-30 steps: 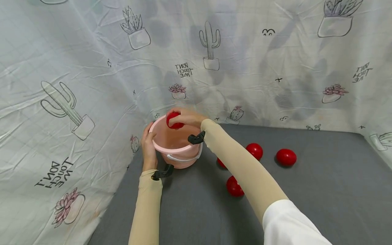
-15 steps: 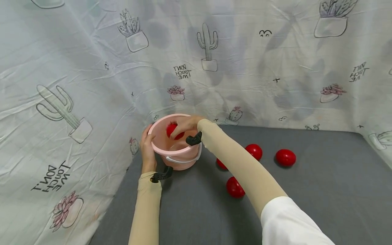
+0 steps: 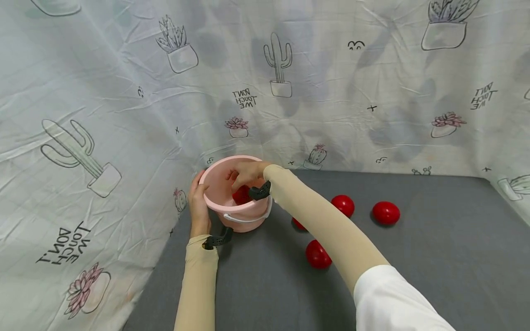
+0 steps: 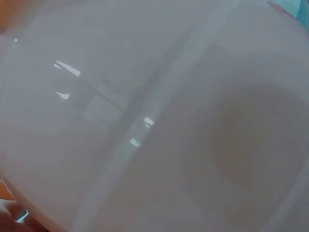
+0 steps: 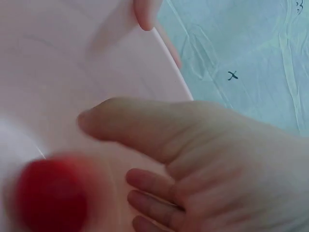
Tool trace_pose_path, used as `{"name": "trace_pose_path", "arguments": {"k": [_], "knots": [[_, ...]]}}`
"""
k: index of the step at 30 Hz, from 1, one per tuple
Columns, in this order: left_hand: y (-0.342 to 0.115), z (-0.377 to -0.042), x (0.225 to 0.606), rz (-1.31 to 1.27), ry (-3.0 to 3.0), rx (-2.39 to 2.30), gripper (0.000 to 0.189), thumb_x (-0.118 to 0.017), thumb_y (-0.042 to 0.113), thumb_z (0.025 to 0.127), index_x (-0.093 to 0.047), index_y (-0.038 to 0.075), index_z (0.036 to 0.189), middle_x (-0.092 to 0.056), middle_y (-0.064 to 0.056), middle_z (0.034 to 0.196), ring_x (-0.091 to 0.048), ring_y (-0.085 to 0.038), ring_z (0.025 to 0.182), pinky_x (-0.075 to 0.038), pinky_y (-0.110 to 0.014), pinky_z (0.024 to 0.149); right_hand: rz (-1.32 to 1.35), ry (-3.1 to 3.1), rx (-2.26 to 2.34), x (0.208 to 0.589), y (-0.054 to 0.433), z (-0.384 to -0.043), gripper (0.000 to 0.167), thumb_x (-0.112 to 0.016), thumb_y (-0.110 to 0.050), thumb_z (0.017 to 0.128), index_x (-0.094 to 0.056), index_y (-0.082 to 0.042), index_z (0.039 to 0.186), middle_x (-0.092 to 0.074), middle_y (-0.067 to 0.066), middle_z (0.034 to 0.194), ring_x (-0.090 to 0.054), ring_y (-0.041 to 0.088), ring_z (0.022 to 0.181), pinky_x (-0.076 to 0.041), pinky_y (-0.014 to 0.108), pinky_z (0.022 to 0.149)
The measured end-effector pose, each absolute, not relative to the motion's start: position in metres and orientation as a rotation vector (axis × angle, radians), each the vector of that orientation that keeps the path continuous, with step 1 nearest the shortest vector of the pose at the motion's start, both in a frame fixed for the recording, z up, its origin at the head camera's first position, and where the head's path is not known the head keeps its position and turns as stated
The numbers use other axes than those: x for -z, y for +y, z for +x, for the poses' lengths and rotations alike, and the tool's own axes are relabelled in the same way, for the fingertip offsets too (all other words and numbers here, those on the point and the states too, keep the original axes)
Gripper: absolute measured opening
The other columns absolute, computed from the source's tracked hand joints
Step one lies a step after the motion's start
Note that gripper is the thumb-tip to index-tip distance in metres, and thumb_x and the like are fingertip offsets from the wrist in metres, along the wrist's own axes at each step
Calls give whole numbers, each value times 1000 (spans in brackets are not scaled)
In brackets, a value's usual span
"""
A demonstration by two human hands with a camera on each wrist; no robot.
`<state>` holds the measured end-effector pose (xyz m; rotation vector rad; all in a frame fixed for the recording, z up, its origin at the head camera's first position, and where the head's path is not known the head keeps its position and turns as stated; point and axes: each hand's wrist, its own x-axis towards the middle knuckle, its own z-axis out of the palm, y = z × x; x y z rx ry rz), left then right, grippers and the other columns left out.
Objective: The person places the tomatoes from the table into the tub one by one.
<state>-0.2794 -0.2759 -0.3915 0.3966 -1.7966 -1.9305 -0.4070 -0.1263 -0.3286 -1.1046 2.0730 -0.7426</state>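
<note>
My left hand [image 3: 198, 207] grips the side of a pink bucket [image 3: 244, 223], its thumb over the rim; that thumb also shows at the rim in the right wrist view. The bucket is tilted slightly towards me, its white handle hanging at the front. My right hand [image 3: 248, 174] is inside the bucket's mouth, thumb and fingers spread apart. Below it is a glossy red tomato [image 3: 241, 195], blurred and apart from the fingers in the right wrist view [image 5: 53, 195]. The left wrist view is filled by the bucket's pale outer wall [image 4: 145, 169].
Several more tomatoes lie on the grey table [image 3: 265, 285]: one far right [image 3: 386, 213], one behind my right forearm [image 3: 342, 205], one nearer me [image 3: 318, 254], another mostly hidden by the sleeve [image 3: 298, 224]. A cactus-print cloth [image 3: 331, 115] hangs behind and at the left.
My right hand has lowered from the rim into the bucket and let go of the tomato, which has dropped further down inside. My left hand keeps its hold on the bucket.
</note>
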Motion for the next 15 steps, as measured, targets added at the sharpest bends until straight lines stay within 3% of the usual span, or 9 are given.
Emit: {"name": "trace_pose_path", "arguments": {"k": [5,10,15], "knots": [[-275,-282,391,390,-1787,1937,52,-41,15,99,-50,16,150,-47,-3,156,-44,-19,141,-32,-40,123,-1126,1998,905,329,-123,-409,57,-68,-15,91,-50,-3,144,-53,14,148,-49,27,136,-44,38,115],[-276,-282,393,407,-1783,1941,51,-42,16,99,-50,18,149,-47,-1,156,-45,-19,140,-33,-40,122,-1130,2059,1023,321,-114,-406,60,-68,-32,93,-49,-16,148,-54,5,150,-49,21,138,-42,39,117],[-277,-281,396,411,-1789,1934,52,-41,17,99,-50,18,150,-48,-1,156,-46,-18,140,-34,-41,122,-1140,2192,1123,295,-92,-400,62,-62,-40,96,-45,-17,151,-50,6,154,-46,24,144,-37,42,120]]}}
